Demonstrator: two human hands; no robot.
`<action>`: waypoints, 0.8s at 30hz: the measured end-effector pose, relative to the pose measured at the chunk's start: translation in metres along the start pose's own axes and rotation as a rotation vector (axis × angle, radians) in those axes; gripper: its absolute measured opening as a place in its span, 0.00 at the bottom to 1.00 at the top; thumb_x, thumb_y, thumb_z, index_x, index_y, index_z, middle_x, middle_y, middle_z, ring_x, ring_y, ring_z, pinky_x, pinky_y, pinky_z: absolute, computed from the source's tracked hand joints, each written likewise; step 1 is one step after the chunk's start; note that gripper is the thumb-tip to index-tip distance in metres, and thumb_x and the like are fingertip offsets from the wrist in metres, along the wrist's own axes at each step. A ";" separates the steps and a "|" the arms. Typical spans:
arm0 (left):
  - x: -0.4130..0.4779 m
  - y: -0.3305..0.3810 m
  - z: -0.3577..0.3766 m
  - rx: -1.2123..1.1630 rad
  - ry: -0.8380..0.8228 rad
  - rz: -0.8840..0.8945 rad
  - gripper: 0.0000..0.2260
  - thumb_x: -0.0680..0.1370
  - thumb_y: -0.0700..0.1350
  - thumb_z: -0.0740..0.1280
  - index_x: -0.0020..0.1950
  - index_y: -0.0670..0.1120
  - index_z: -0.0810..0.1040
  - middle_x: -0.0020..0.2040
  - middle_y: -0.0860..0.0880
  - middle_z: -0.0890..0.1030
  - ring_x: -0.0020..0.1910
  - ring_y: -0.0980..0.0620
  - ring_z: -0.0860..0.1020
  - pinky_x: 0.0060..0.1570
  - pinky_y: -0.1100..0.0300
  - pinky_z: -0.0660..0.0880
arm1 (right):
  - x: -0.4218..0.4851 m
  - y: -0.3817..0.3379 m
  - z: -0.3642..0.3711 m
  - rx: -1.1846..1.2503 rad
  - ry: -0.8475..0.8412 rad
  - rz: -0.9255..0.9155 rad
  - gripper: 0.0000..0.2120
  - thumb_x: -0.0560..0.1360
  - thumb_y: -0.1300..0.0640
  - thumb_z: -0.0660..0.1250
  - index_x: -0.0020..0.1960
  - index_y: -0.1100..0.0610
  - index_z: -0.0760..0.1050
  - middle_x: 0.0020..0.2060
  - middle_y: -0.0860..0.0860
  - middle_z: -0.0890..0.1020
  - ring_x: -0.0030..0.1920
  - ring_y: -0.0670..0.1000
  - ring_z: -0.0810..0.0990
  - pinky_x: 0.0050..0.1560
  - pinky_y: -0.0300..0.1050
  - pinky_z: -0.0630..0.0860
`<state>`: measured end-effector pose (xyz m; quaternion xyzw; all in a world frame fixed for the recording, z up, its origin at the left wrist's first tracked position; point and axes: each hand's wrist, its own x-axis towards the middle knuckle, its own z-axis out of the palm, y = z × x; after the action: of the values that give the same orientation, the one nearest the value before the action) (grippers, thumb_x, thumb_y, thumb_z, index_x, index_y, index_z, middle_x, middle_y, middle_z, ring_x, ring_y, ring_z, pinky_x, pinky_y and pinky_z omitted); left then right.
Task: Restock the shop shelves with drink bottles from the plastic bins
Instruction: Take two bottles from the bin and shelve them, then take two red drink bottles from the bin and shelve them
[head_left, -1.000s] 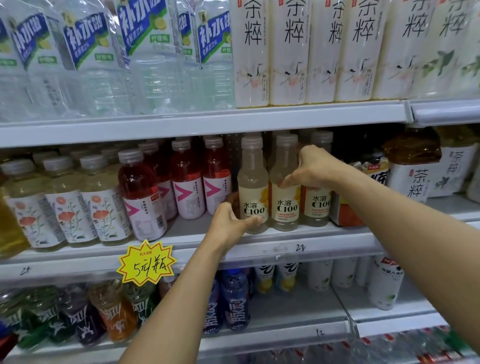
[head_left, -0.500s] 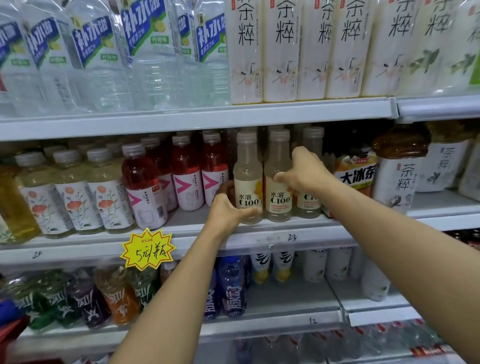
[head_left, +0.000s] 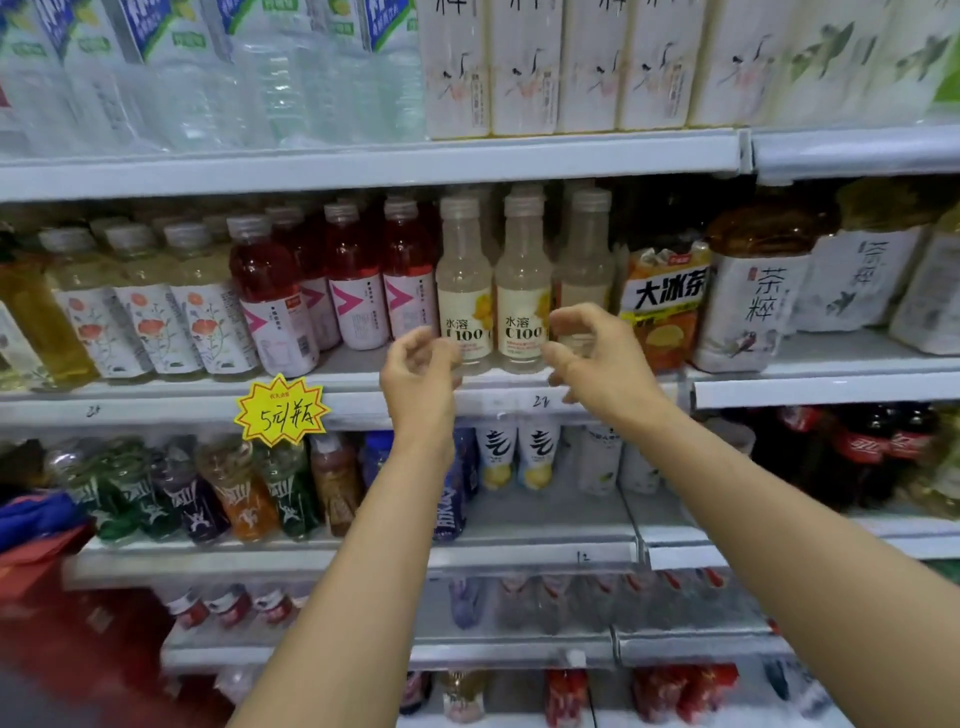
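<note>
three pale c100 bottles (head_left: 464, 291) stand upright, side by side at the shelf (head_left: 363, 402) front.

Right hand (head_left: 597, 364) hides the label on the third pale bottle (head_left: 587, 262).

A yellow star-shaped price tag (head_left: 280, 410) bears black handwriting. Right of the tag sits a pen-written number (head_left: 540, 400); a second number (head_left: 583, 557) lies lower right. Lower left, a blue bundle (head_left: 36, 514) (blurred) tops a red shape (head_left: 36, 569).
</note>
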<state>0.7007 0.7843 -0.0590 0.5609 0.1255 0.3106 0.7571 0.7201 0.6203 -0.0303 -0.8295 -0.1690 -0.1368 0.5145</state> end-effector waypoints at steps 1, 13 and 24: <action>-0.010 0.000 0.001 -0.045 -0.006 -0.062 0.08 0.79 0.38 0.68 0.57 0.46 0.76 0.48 0.48 0.81 0.43 0.52 0.81 0.43 0.61 0.81 | -0.006 0.002 0.000 0.040 -0.008 0.010 0.14 0.79 0.60 0.66 0.64 0.56 0.73 0.57 0.49 0.78 0.49 0.51 0.82 0.31 0.31 0.74; -0.117 -0.035 -0.013 0.045 -0.004 -0.324 0.07 0.79 0.36 0.65 0.53 0.48 0.78 0.39 0.49 0.82 0.27 0.56 0.73 0.23 0.66 0.66 | -0.100 0.039 -0.003 0.179 -0.074 0.231 0.06 0.80 0.63 0.64 0.55 0.61 0.77 0.43 0.55 0.80 0.30 0.52 0.78 0.23 0.32 0.69; -0.214 -0.050 -0.027 -0.003 -0.149 -0.631 0.05 0.81 0.39 0.64 0.53 0.47 0.77 0.40 0.49 0.81 0.29 0.55 0.74 0.26 0.64 0.69 | -0.208 0.057 -0.036 0.093 -0.085 0.472 0.06 0.79 0.62 0.65 0.55 0.61 0.78 0.44 0.60 0.84 0.30 0.50 0.79 0.24 0.35 0.72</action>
<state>0.5367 0.6652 -0.1481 0.5144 0.2369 0.0189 0.8240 0.5541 0.5352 -0.1433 -0.8264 0.0021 0.0302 0.5623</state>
